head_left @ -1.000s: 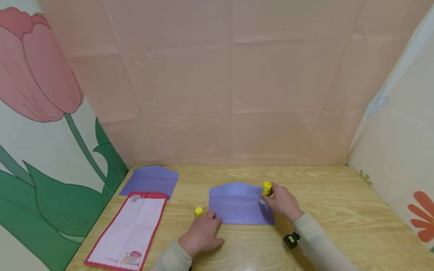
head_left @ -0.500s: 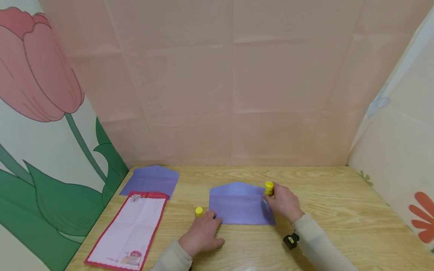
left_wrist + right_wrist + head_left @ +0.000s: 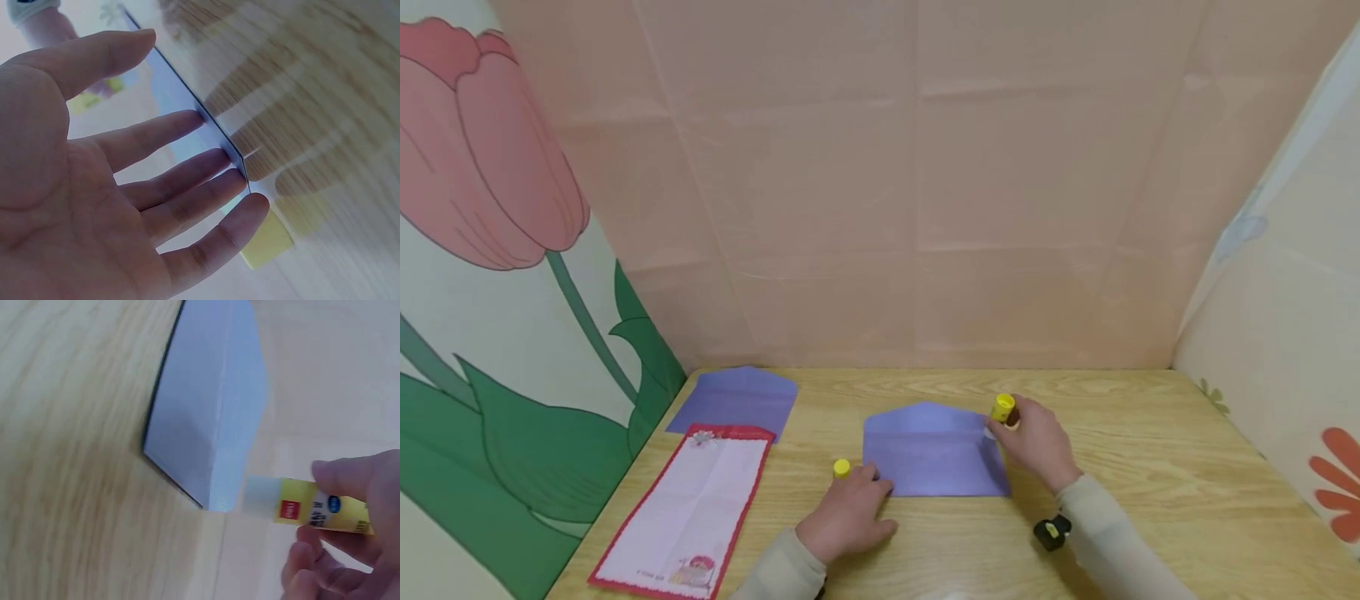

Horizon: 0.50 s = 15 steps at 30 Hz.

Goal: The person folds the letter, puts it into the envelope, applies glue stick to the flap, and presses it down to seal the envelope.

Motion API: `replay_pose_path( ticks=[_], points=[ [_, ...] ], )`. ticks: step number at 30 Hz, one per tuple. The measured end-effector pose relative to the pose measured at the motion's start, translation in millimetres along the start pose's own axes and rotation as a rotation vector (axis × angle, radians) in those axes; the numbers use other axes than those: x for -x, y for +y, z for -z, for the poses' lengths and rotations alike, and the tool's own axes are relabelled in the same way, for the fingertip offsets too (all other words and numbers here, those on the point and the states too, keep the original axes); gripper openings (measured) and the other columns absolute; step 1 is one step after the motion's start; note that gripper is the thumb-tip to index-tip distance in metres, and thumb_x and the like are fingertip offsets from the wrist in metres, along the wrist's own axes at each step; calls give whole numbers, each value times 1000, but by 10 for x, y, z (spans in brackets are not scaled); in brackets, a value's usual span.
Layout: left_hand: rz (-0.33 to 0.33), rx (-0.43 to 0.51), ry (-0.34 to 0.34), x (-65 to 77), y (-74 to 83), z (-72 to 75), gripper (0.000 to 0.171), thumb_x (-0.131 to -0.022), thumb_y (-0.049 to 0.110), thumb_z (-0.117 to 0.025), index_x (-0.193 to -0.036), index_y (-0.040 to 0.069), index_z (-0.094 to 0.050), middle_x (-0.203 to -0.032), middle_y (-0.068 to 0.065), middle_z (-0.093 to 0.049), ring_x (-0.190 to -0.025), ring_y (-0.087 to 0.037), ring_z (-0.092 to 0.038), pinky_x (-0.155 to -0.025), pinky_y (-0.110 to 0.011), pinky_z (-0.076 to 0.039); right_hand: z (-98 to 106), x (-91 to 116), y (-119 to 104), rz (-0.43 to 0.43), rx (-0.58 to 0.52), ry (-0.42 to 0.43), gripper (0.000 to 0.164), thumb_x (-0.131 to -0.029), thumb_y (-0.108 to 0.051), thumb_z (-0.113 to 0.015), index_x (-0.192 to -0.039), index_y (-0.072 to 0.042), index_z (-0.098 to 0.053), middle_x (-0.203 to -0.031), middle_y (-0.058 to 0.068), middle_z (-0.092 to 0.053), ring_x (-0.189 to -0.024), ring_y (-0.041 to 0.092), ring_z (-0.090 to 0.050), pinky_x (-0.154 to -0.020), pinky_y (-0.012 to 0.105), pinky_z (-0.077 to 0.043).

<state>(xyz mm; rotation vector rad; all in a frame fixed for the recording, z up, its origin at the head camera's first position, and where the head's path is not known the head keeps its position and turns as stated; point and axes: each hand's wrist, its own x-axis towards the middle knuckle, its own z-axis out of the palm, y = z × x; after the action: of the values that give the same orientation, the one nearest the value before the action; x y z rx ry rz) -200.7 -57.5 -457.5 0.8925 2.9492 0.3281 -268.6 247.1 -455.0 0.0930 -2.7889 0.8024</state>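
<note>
Nearest: red-bordered letter sheet flat on wood-grain table, left side. Left hand palm down, fingers extended and spread, gripping nothing; fingertips on near left corner of purple envelope. Yellow cap upright just beyond that hand, beside little fingertip. Envelope lies mid-table, flap spread away from person. Right hand pinches yellow glue stick between thumb and fingers, tilted, white end down by flap's right end; contact can't be told. Farther left, second purple envelope, near edge under letter sheet. Behind: creased pinkish backdrop.
</note>
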Motion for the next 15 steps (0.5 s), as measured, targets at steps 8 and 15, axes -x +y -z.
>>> replay_pose_path(
  ticks=[8, 15],
  points=[
    [-18, -20, 39, 3, -16, -26, 41, -81, 36, -77, -110, 8, -70, -90, 2, -50, -82, -14, -49, -69, -29, -45, 66, -10, -11, -3, -49, 115, 41, -90, -42, -72, -105, -5, -60, -82, 9, -68, -59, 17, -56, -48, 31, -43],
    [-26, -16, 35, 14, -19, -34, 42, -81, 36, -77, -112, 8, -70, -93, 1, -52, -83, -14, -51, -72, -29, -46, 67, 26, -34, -8, -52, 56, 41, -88, -37, -74, -107, -4, -60, -76, 6, -64, -57, 16, -54, -47, 30, -43]
  ],
)
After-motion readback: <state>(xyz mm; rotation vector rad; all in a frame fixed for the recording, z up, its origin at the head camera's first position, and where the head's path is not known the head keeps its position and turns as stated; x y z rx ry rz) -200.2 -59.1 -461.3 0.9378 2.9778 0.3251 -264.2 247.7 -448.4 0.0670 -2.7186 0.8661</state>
